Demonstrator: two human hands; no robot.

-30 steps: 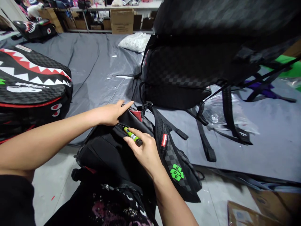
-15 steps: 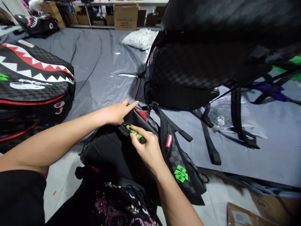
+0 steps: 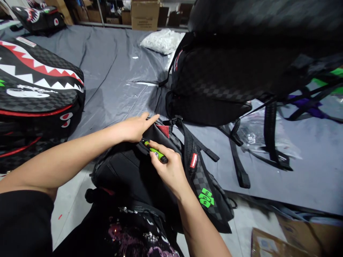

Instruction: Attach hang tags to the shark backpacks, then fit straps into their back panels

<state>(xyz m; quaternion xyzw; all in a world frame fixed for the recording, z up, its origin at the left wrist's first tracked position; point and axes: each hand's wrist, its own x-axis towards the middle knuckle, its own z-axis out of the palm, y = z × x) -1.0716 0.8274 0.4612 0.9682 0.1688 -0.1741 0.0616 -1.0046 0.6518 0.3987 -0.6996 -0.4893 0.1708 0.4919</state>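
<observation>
A black backpack point(image 3: 120, 171) with a grey checkered strap and a green patch lies tilted against the table edge in front of me. My left hand point(image 3: 135, 129) grips its upper edge, the forefinger stretched along the top and the thumb side low on the fabric. In my right hand point(image 3: 169, 167) is a small tool with a green-and-black handle point(image 3: 158, 155). Its dark tip points up and left to the backpack's panel, right beside my left hand; the very end is hidden there.
A shark-mouth backpack point(image 3: 40, 78) stands at left, with a smaller shark-print bag point(image 3: 40, 19) behind it. Large black bags point(image 3: 214, 75) with dangling straps fill the right of the grey-covered table point(image 3: 107, 60). Beyond are a white plastic bag point(image 3: 162, 41) and a cardboard box point(image 3: 145, 15).
The view has shifted slightly. Both hands keep nearly the same place on the backpack, and the tool stays in my right hand with its tip by my left hand.
</observation>
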